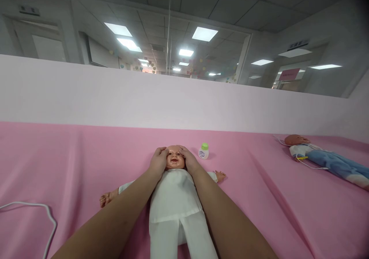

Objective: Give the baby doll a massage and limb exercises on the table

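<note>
A baby doll (176,197) in white clothes lies on its back on the pink sheet, its arms spread to the sides. Its smiling head is clasped between my two hands. My left hand (158,161) presses against the left side of the head, with the thumb near the brow. On the opposite side, my right hand (189,161) cups the head, its fingertips at the temple. The far fingers of both hands are partly hidden. Just right of my right hand stands a small clear bottle (203,151) with a green cap.
A second doll (325,161) in blue and white lies at the right, with a thin white tube and a yellow piece on it. A white cable (43,205) curves across the pink sheet (95,155) at the left. Behind runs a low white wall (173,101) with glass above.
</note>
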Tool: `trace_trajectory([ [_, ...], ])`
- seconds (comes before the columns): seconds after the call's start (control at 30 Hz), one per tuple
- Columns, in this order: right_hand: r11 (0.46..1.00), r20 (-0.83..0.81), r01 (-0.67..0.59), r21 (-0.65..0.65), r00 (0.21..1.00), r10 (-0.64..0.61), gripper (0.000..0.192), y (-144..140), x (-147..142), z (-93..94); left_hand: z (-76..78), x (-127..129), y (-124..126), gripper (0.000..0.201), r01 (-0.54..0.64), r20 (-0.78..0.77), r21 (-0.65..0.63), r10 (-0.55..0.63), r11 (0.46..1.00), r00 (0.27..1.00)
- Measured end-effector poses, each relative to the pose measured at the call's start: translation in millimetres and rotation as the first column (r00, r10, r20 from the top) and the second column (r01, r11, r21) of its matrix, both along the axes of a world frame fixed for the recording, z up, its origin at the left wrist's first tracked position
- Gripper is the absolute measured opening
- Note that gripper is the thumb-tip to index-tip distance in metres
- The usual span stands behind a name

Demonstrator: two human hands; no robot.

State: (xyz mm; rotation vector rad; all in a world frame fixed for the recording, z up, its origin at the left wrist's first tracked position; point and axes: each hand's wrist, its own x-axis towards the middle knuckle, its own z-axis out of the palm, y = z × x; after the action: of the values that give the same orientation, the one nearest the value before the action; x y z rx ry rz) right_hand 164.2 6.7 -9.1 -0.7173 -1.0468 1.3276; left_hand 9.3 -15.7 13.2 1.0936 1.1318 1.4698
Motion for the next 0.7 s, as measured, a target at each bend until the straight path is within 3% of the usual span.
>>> trace_trajectory([
  [0.17, 0.999, 0.011, -0.04, -0.004, 0.999, 0.04, 0.053, -9.9, 2.8, 3.1, 0.6, -2.3, -3.3, 0.037, 0.07, 0.072, 0.021, -0.071, 0.997, 0.995],
  [0.37, 0.999, 0.044, -0.045, -0.007, 0.998, 0.045, 0.052, -13.9, 2.8, 4.5, 2.0, -3.7, -4.7, 0.055, 0.125, 0.04, 0.002, -0.125, 0.992, 0.991],
  [0.57, 1.0, 0.051, -0.012, 0.025, 0.999, 0.011, 0.048, -6.1, 0.9, 1.6, 1.4, -2.2, -1.3, 0.037, 0.057, 0.017, 0.011, -0.057, 0.998, 0.998],
  [0.7, 1.0, -0.032, -0.023, -0.013, 0.999, 0.022, 0.052, -1.5, 0.4, -0.3, -0.8, -3.6, 0.4, 0.033, 0.064, 0.07, 0.015, -0.064, 0.998, 0.995],
])
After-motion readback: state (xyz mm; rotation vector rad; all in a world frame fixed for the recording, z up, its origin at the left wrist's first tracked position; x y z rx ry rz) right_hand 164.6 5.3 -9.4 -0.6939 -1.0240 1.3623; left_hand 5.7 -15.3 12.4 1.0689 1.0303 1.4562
